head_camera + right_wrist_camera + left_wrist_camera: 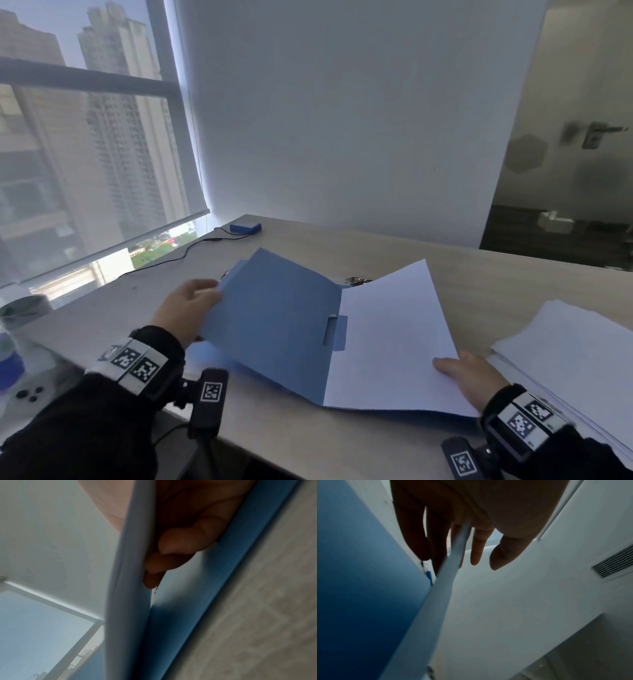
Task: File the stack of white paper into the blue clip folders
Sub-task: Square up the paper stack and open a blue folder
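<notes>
A blue clip folder (274, 318) lies open in the middle of the desk (342, 445). My left hand (191, 305) grips the left edge of its front cover and holds that cover raised and tilted. The left wrist view shows the cover's edge (440, 588) running between my fingers (477, 547). A few white sheets (394, 335) lie over the folder's right half beside the spine clip (330, 329). My right hand (469, 377) pinches their near right corner, thumb on top. In the right wrist view, curled fingers (180, 542) sit under the sheets (130, 574), above the blue back cover (197, 608).
The stack of white paper (575, 346) lies at the desk's right edge. A small metal clip (358, 281) sits just behind the folder. A blue box (245, 227) with a black cable (178, 257) is at the back left, and a cup (24, 310) stands far left.
</notes>
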The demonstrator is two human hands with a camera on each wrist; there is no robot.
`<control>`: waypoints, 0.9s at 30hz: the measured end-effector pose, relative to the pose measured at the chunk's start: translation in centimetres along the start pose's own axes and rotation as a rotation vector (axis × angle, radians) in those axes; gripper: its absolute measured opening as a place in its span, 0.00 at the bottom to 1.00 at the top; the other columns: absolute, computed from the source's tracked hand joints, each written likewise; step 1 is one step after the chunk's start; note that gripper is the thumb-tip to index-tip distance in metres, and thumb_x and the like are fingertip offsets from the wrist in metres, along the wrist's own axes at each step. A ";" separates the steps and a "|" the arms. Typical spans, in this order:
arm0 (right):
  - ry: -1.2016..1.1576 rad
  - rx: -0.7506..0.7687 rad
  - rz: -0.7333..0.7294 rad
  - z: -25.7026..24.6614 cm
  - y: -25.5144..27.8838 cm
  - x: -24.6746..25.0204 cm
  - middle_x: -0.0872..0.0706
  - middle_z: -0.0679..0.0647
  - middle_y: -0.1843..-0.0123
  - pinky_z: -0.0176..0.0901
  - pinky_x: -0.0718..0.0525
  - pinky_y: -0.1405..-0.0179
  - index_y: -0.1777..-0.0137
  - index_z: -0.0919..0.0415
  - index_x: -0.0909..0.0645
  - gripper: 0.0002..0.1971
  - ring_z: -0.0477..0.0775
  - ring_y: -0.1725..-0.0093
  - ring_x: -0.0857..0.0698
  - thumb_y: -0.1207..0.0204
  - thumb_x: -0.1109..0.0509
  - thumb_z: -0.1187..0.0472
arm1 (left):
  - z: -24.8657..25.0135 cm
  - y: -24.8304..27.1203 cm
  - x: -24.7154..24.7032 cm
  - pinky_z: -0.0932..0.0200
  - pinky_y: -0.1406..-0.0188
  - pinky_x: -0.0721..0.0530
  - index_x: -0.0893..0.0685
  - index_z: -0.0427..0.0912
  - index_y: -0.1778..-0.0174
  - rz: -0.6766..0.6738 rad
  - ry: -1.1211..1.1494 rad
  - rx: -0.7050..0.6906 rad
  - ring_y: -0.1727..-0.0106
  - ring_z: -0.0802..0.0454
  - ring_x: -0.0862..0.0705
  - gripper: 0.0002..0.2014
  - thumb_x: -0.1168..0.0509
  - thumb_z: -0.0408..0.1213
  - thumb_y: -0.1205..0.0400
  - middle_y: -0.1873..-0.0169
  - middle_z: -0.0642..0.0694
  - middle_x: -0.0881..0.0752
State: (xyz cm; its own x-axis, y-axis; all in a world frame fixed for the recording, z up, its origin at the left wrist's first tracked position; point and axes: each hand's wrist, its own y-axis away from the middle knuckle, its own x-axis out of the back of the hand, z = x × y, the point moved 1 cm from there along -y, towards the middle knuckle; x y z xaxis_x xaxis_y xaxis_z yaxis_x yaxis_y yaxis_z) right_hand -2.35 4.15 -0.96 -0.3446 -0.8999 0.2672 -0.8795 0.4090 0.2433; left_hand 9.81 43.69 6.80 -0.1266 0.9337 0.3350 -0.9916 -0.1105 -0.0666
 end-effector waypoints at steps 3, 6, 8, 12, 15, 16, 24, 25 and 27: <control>-0.035 -0.023 0.011 0.3 -0.2 -0.1 0.10 0.63 0.53 0.50 0.15 0.52 0.55 0.63 0.17 0.05 0.66 0.50 0.11 0.20 0.33 0.68 | 3.8 2.0 -0.2 0.50 0.64 0.14 0.17 0.51 0.38 -0.139 0.367 -0.049 0.63 0.48 0.12 0.14 0.37 0.45 0.18 0.47 0.50 0.09; -0.039 -0.030 0.006 0.6 -0.4 0.0 0.09 0.66 0.51 0.56 0.15 0.45 0.51 0.65 0.15 0.04 0.68 0.49 0.11 0.20 0.32 0.67 | 5.4 2.6 -2.3 0.48 0.61 0.15 0.15 0.48 0.40 -0.354 0.579 0.006 0.61 0.46 0.10 0.17 0.40 0.51 0.18 0.51 0.49 0.08; -0.033 -0.036 0.013 0.7 -0.6 0.1 0.09 0.67 0.50 0.57 0.15 0.44 0.50 0.66 0.15 0.05 0.69 0.50 0.10 0.21 0.32 0.67 | 5.2 3.1 -5.1 0.50 0.60 0.16 0.14 0.46 0.45 -0.491 0.539 0.059 0.62 0.48 0.11 0.16 0.42 0.49 0.17 0.55 0.47 0.08; -0.011 -0.015 0.012 1.0 -0.7 0.2 0.08 0.65 0.52 0.64 0.15 0.40 0.51 0.62 0.13 0.05 0.68 0.51 0.09 0.23 0.30 0.67 | 2.3 3.9 -11.5 0.50 0.45 0.19 0.14 0.46 0.44 -0.559 0.251 0.157 0.43 0.48 0.13 0.10 0.38 0.39 0.17 0.37 0.41 0.14; 0.047 0.001 0.028 1.1 -0.8 0.1 0.07 0.61 0.52 0.63 0.15 0.41 0.46 0.61 0.14 0.09 0.65 0.53 0.09 0.25 0.28 0.62 | 0.6 4.5 -14.7 0.57 0.30 0.27 0.18 0.40 0.35 -0.611 0.149 0.247 0.27 0.44 0.24 0.19 0.31 0.28 0.23 0.27 0.41 0.25; 0.065 0.001 0.033 1.1 -0.7 0.1 0.07 0.60 0.52 0.62 0.14 0.41 0.46 0.60 0.14 0.11 0.64 0.53 0.09 0.27 0.27 0.60 | 0.2 4.6 -15.5 0.60 0.32 0.28 0.18 0.35 0.35 -0.613 0.125 0.223 0.31 0.44 0.22 0.19 0.31 0.27 0.24 0.30 0.41 0.24; 0.259 0.013 0.022 0.1 0.2 0.2 0.11 0.59 0.42 0.48 0.20 0.44 0.48 0.57 0.17 0.07 0.56 0.47 0.15 0.21 0.36 0.59 | -0.4 3.5 -17.3 0.61 0.75 0.24 0.21 0.37 0.39 -0.491 0.189 0.376 0.71 0.45 0.23 0.13 0.36 0.29 0.20 0.68 0.39 0.22; 0.224 0.016 0.031 -0.3 0.5 0.1 0.14 0.57 0.40 0.42 0.22 0.47 0.45 0.59 0.19 0.07 0.53 0.45 0.18 0.18 0.38 0.62 | -0.2 3.6 -17.4 0.60 0.74 0.23 0.19 0.33 0.43 -0.484 0.197 0.375 0.71 0.45 0.22 0.10 0.36 0.28 0.20 0.69 0.40 0.21; 0.036 0.055 -0.002 -0.2 0.2 -0.2 0.17 0.53 0.45 0.28 0.24 0.54 0.43 0.67 0.21 0.07 0.46 0.50 0.21 0.19 0.36 0.71 | -0.3 3.9 -17.3 0.54 0.62 0.19 0.18 0.34 0.59 -0.485 0.185 0.370 0.66 0.44 0.19 0.05 0.37 0.25 0.18 0.65 0.41 0.18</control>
State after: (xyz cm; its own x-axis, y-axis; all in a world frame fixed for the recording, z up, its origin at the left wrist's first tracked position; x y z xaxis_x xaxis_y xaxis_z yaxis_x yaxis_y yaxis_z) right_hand -2.45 4.44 -0.78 -0.3317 -0.8942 0.3007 -0.8972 0.3975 0.1923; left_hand 8.10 27.20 0.48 0.3125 0.9470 0.0751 -0.8824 0.2600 0.3921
